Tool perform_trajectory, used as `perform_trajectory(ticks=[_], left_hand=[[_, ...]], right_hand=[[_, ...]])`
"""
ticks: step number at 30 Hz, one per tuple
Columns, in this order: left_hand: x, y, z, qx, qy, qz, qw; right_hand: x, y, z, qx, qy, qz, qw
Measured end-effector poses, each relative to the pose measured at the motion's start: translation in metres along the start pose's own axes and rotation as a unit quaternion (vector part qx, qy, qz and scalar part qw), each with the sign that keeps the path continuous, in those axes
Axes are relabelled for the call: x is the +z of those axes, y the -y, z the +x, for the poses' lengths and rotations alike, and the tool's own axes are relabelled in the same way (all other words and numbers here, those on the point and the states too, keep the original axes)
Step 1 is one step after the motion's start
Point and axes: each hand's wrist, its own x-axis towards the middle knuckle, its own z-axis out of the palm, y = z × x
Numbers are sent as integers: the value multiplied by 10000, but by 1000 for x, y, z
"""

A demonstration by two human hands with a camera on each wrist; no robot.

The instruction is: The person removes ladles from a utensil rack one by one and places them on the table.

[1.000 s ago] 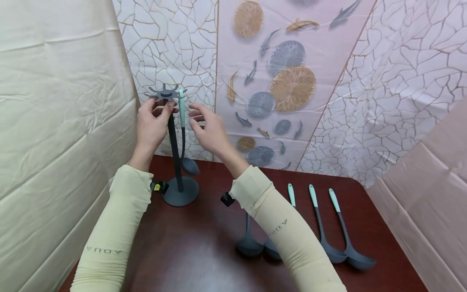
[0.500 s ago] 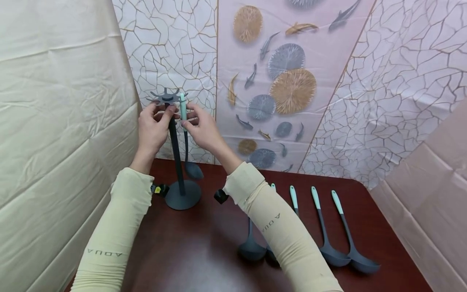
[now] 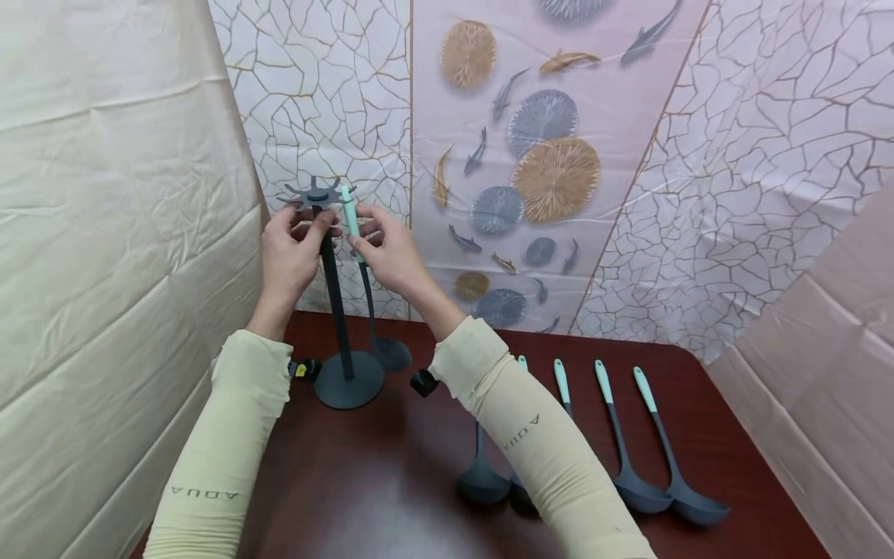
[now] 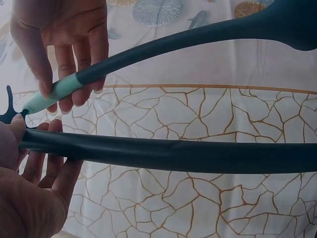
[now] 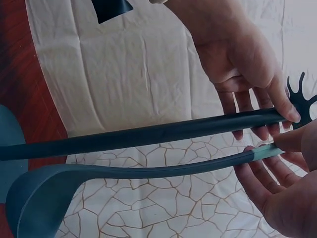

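A dark grey utensil stand rises from a round base at the table's back left, topped by a star-shaped hook ring. My left hand grips the stand's pole just under that ring, thumb on the front and fingers behind. My right hand pinches the mint handle of a grey ladle, whose tip sits at a hook. The ladle tilts, its bowl swung out to the right of the base. Both wrist views show pole and ladle side by side.
Several more mint-handled ladles lie in a row on the dark red table at the right, partly under my right sleeve. Cream cloth walls the left, a patterned sheet the back, pink cloth the right.
My right hand closed in from beside the stand and took hold of the hanging ladle's mint handle. The ladle now tilts, its bowl swung right, away from the pole. The left hand stayed.
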Motion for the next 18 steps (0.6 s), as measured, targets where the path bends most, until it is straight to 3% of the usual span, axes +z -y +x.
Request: perform_trajectory(ticks=[18], left_hand=[[1, 3, 0, 84, 11, 52, 10000]], right_hand=[[-5, -2, 0, -78, -200, 17, 9998]])
